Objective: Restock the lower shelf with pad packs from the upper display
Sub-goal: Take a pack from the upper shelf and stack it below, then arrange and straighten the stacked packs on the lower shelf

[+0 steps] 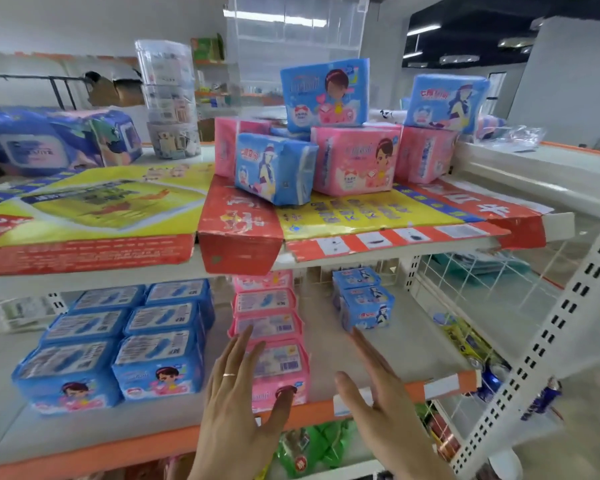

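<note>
While both hands hang open in front of the lower shelf [84, 441], neither one is holding anything: the left hand [236, 393] has straight fingers over the front pink pack [281, 372], thumb touching its face, and the right hand [378, 386] is flat just right of that pack, over bare shelf. The pink row runs back from that pack, with blue packs [156, 362] to its left. The stock to pull from sits above it on the upper display [378, 216]: a pink pack [357, 161], a tilted blue pack [274, 168] and more. These look light, squishy and plastic-wrapped, so probably slippery; I'd grab one across its short sides, not by the crinkly seam.
</note>
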The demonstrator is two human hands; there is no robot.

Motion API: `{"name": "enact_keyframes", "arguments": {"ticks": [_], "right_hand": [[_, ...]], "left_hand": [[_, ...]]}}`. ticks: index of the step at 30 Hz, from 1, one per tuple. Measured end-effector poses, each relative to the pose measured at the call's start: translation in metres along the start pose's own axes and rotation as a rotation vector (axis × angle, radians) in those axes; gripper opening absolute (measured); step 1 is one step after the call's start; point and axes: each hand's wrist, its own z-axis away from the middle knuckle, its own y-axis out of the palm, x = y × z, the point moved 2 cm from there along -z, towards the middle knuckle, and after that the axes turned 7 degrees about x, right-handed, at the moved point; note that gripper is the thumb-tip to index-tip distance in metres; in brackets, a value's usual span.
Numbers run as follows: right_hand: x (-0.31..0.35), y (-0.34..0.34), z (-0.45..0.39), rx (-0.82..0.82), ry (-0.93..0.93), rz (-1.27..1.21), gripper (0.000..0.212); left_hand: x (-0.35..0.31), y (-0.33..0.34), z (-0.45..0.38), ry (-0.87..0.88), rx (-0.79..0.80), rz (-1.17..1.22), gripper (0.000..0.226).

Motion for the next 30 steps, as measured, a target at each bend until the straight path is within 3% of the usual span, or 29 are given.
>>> {"name": "enact_keyframes", "arguments": {"ticks": [2,6,13,20,24,30], "right_hand": [[0.000,0.006,0.003,0.017,0.027,-0.008,0.072],[-0.009,0.030,0.011,0.029,0.053,0.014,0.089],[-0.007,0.048,0.004,0.034,0.039,0.027,0.062],[-0.022,0.068,-0.012,0.098,-0.037,-0.023,0.058],[-0.037,0.048,-0.022,0.131,-0.043,0.036,0.058],[-0.074,0.000,-0.039,0.082,-0.018,0.053,0.079]], "left_hand": [[0.005,0.002,0.006,0.009,0.020,0.017,0.070],[0.020,0.013,0.029,-0.008,0.078,0.035,0.072],[0.026,0.007,0.031,0.024,0.142,-0.004,0.071],[0.029,0.015,0.027,-0.038,0.125,0.012,0.067],[0.016,0.033,0.013,-0.055,0.112,0.006,0.064],[-0.015,0.073,-0.018,-0.087,0.145,0.008,0.064]]}}
